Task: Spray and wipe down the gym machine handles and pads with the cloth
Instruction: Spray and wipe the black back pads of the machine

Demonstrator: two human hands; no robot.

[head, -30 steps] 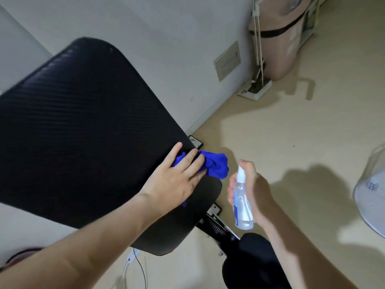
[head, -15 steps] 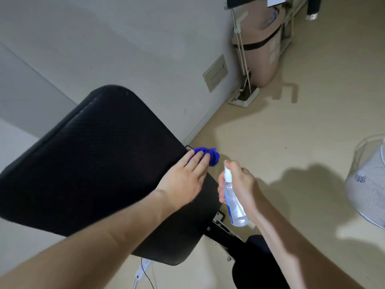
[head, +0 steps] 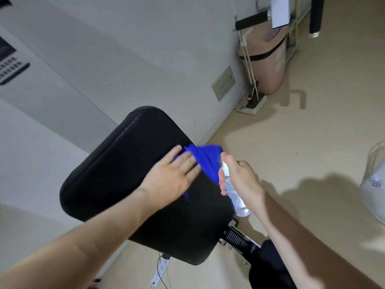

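A large black back pad of the gym machine tilts across the middle of the view. My left hand lies flat on its right part, fingers spread, pressing a blue cloth against the pad. The cloth sticks out past my fingertips toward the pad's right edge. My right hand is just right of the cloth, shut on a small clear spray bottle with a white nozzle pointing up. A second black pad shows at the bottom, joined by a black bracket with a spring.
A white wall runs behind the pad. A pinkish bin and black foam-covered bars stand at the back right. A white fan is at the right edge. A cable and power strip lie on the beige floor below the pad.
The view has pulled back, so the pad looks smaller. My left hand has slid the cloth along the pad's right part, and more cloth now shows. My right hand with the bottle has come closer to it.
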